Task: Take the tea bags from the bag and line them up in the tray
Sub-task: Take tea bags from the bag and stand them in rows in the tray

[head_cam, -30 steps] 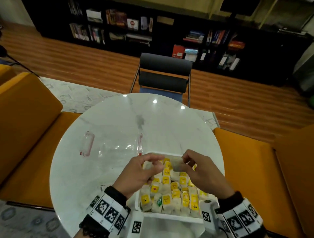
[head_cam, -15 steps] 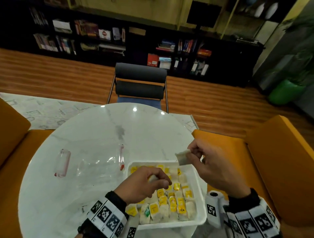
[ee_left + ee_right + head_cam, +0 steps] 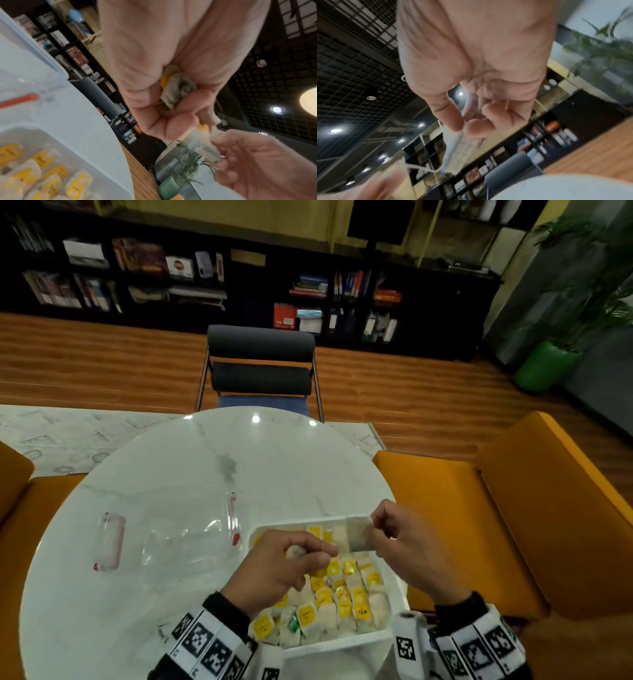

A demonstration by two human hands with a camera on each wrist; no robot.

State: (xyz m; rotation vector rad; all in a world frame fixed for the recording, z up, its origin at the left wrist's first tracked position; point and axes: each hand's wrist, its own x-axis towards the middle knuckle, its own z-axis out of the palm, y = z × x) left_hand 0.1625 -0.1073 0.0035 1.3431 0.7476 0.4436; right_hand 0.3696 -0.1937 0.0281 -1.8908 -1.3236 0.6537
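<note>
Head view: round marble table (image 3: 144, 542); white tray (image 3: 399, 577) nearly full of tea bags (image 3: 342, 597); clear bag (image 3: 178, 542) lies left. Right hand (image 3: 407, 549) pinches 1 tea bag (image 3: 358, 534) above tray's far corner.
Left wrist: left hand (image 3: 171, 70) clenches crumpled tea bag (image 3: 176, 88).
Right wrist: string (image 3: 423, 168) trails.
Handling: light, soft, tearable; probably pinch paper edge.

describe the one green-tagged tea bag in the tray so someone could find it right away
On the round white marble table sits a white tray packed with tea bags. Look along its nearest row, second from the left: that tea bag has a green tag, while the tags around it are yellow.
</note>
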